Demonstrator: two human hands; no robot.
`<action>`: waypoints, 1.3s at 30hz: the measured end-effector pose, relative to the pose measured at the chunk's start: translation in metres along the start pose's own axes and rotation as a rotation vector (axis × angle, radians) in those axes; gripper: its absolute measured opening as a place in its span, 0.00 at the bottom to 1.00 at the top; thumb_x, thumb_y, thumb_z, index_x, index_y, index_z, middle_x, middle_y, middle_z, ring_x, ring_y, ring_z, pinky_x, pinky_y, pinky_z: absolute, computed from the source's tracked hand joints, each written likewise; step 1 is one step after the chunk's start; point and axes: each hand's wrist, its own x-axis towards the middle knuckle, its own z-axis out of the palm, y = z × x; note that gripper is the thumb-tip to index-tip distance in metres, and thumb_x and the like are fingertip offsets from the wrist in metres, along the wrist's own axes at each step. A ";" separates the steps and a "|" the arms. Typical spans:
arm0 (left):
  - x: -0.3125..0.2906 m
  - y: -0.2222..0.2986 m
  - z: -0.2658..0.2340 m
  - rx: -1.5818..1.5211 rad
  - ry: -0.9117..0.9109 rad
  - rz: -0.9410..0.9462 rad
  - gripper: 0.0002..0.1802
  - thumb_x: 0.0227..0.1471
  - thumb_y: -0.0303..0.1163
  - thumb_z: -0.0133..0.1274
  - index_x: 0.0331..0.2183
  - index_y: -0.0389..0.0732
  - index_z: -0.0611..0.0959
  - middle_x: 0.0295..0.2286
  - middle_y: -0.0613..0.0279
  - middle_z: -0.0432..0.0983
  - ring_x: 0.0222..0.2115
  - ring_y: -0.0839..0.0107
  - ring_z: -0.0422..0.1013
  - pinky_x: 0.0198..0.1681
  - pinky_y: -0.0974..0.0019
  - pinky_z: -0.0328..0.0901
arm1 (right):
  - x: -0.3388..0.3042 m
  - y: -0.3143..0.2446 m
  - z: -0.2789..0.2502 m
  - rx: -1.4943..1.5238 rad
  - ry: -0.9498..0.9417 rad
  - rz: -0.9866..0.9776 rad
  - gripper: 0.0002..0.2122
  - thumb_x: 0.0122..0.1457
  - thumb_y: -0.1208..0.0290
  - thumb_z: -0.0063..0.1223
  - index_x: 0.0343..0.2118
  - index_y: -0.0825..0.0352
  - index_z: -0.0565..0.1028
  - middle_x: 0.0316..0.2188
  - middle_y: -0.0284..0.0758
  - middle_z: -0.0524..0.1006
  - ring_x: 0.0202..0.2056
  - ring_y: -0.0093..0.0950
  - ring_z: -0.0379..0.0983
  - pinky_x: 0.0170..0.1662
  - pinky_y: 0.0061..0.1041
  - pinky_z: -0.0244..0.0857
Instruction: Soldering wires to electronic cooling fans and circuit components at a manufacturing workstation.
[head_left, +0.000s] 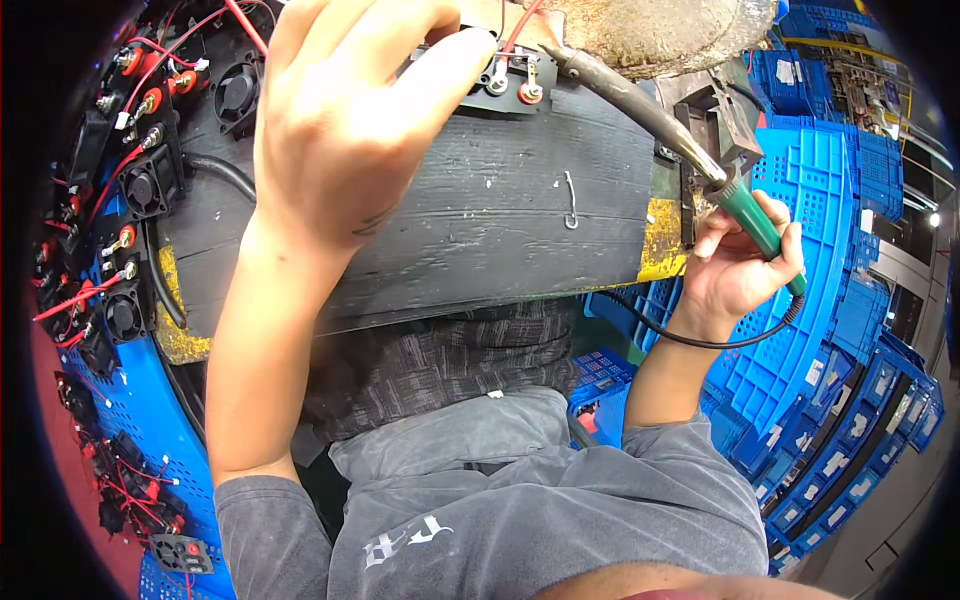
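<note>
My right hand (730, 275) grips the green handle of a soldering iron (640, 105). The iron's metal barrel slants up and to the left, and its tip is close to the terminals on a black panel (515, 102). Beside that panel, at the far side of the bench, is my left hand (335, 130), with thumb and fingers drawn together; what they hold is hidden. A red wire (522, 28) rises from the panel's metal terminals, one of which has a red ring. A black cord (690, 342) runs from the handle past my right wrist.
The dark bench (450, 240) has worn yellow edges and a bent metal hook (571, 200) on it. Black fan units (125, 312) with red wires crowd the left. Behind the iron's tip lies a stained round surface (670, 30). Blue crates (790, 330) stand to the right.
</note>
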 end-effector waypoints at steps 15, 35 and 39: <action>-0.001 0.001 0.017 -0.226 0.059 -0.020 0.12 0.40 0.14 0.60 0.33 0.33 0.83 0.35 0.56 0.73 0.33 0.63 0.73 0.36 0.65 0.68 | -0.005 0.011 -0.010 0.136 0.094 0.054 0.22 0.63 0.54 0.36 0.37 0.70 0.76 0.22 0.47 0.78 0.11 0.34 0.67 0.12 0.24 0.58; 0.000 0.004 0.020 -0.147 0.034 0.004 0.13 0.39 0.15 0.62 0.32 0.32 0.82 0.35 0.56 0.74 0.33 0.64 0.73 0.36 0.67 0.68 | -0.004 0.015 -0.009 0.088 0.015 0.086 0.22 0.65 0.55 0.33 0.36 0.70 0.74 0.22 0.44 0.77 0.15 0.31 0.70 0.12 0.21 0.62; -0.001 0.004 0.021 -0.150 0.033 -0.004 0.13 0.39 0.15 0.62 0.32 0.32 0.82 0.35 0.56 0.74 0.33 0.64 0.73 0.37 0.68 0.68 | -0.003 0.015 -0.008 0.067 0.015 0.083 0.22 0.65 0.55 0.33 0.35 0.69 0.74 0.22 0.44 0.77 0.14 0.31 0.70 0.12 0.21 0.62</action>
